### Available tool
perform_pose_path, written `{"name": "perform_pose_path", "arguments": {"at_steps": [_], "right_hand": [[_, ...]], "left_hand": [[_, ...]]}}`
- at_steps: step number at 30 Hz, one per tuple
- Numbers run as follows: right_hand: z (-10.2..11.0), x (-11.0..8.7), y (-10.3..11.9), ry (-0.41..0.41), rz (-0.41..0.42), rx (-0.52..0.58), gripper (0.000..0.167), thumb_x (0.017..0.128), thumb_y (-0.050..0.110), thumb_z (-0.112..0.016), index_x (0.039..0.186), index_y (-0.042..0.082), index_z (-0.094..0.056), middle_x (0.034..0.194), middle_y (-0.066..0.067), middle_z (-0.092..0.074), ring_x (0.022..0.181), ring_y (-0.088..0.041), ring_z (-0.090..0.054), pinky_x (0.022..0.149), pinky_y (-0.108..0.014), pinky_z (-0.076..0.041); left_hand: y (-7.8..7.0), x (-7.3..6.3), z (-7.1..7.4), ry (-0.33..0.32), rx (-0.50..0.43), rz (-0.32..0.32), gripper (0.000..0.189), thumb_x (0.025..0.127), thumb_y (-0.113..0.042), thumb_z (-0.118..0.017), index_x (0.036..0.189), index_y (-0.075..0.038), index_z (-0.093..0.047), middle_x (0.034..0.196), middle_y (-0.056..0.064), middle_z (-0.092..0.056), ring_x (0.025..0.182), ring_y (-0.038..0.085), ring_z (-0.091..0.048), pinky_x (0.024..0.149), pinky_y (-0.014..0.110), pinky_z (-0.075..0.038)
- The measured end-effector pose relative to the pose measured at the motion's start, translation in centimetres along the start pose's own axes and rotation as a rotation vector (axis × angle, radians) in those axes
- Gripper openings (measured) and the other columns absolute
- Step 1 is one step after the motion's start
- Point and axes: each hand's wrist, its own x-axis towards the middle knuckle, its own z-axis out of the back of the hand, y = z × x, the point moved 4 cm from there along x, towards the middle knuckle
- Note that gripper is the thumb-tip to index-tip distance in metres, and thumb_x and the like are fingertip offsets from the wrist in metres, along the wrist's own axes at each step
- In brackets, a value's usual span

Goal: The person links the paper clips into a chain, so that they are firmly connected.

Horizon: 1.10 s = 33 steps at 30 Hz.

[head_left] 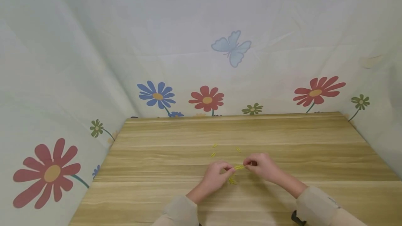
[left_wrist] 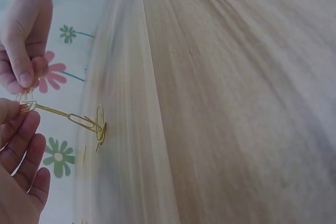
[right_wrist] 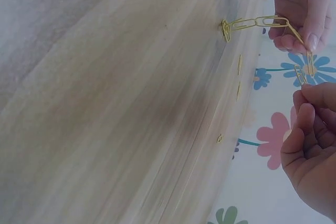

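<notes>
Pale cloth (head_left: 176, 34) printed with flowers (head_left: 206, 99) and a blue butterfly (head_left: 232, 46) hangs beyond the fingers of both hands and around the far end of a wood-grain table (head_left: 150, 170). From the head, the left hand (head_left: 214, 176) and the right hand (head_left: 263, 166) work just above the table, fingertips near each other, with yellow wire bridging the small gap. Each hand pinches between thumb and fingers: the left grips a chain of yellow paper clips (head_left: 232, 180), whose lower part shows just below its fingers, and the right grips a single paper clip (right_wrist: 300, 74). Three loose clips (head_left: 213, 154) lie past the fingers, two ahead of the left hand and one ahead of the gap. Light sleeves (head_left: 317, 205) cover both forearms, behind the fingers.

On the left wrist view, the chain slants from the left fingers down to the table, where its end gathers in a small cluster. The right fingers sit just beside the left ones; the wire between them is too crowded to sort out.

On the right wrist view, the right fingers hold their clip just beside one at the left fingertips; whether the two are linked I cannot tell.
</notes>
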Motion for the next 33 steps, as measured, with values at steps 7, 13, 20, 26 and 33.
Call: {"name": "perform_pose_path", "arguments": {"at_steps": [7, 13, 20, 26, 33], "right_hand": [[-0.26, 0.23, 0.31, -0.007, -0.004, 0.023, 0.004, 0.076, 0.003, -0.064, 0.076, 0.006, -0.066, 0.071, -0.001, -0.065, 0.06, 0.004, -0.047, 0.052, -0.016, -0.043], [-0.37, 0.3, 0.52, 0.009, -0.01, 0.034, 0.004, 0.078, 0.003, -0.062, 0.076, 0.005, -0.066, 0.072, -0.002, -0.065, 0.06, 0.004, -0.047, 0.051, -0.016, -0.043], [-0.45, 0.38, 0.71, 0.01, -0.003, 0.022, 0.004, 0.077, 0.003, -0.063, 0.076, 0.004, -0.066, 0.071, 0.0, -0.064, 0.059, 0.004, -0.045, 0.051, -0.016, -0.042], [-0.47, 0.45, 0.88, 0.002, 0.016, 0.014, 0.004, 0.076, 0.001, -0.063, 0.075, 0.004, -0.066, 0.07, -0.001, -0.064, 0.058, 0.004, -0.045, 0.05, -0.016, -0.042], [-0.41, 0.35, 1.0, -0.013, 0.056, -0.003, 0.005, 0.076, -0.001, -0.064, 0.075, 0.003, -0.065, 0.07, -0.002, -0.064, 0.06, 0.003, -0.046, 0.051, -0.015, -0.042]], "left_hand": [[-0.12, -0.11, -0.1, -0.006, -0.023, 0.022, 0.016, 0.085, -0.024, -0.057, 0.081, -0.012, -0.067, 0.084, -0.002, -0.067, 0.082, 0.006, -0.059, 0.075, 0.022, -0.047], [-0.04, -0.15, -0.04, -0.017, -0.017, 0.021, 0.016, 0.085, -0.024, -0.057, 0.082, -0.012, -0.067, 0.082, -0.003, -0.067, 0.081, 0.005, -0.059, 0.074, 0.023, -0.047], [0.08, -0.18, -0.04, -0.038, -0.009, 0.025, 0.015, 0.085, -0.023, -0.057, 0.082, -0.012, -0.068, 0.08, -0.003, -0.067, 0.079, 0.005, -0.059, 0.072, 0.021, -0.047], [0.15, -0.18, -0.03, -0.057, 0.02, 0.022, 0.014, 0.084, -0.022, -0.057, 0.081, -0.013, -0.068, 0.079, -0.004, -0.067, 0.078, 0.004, -0.059, 0.07, 0.02, -0.047], [-0.03, -0.25, 0.06, -0.095, 0.036, 0.025, 0.013, 0.082, -0.019, -0.057, 0.08, -0.012, -0.068, 0.079, -0.002, -0.068, 0.072, 0.004, -0.058, 0.065, 0.017, -0.046]]}}
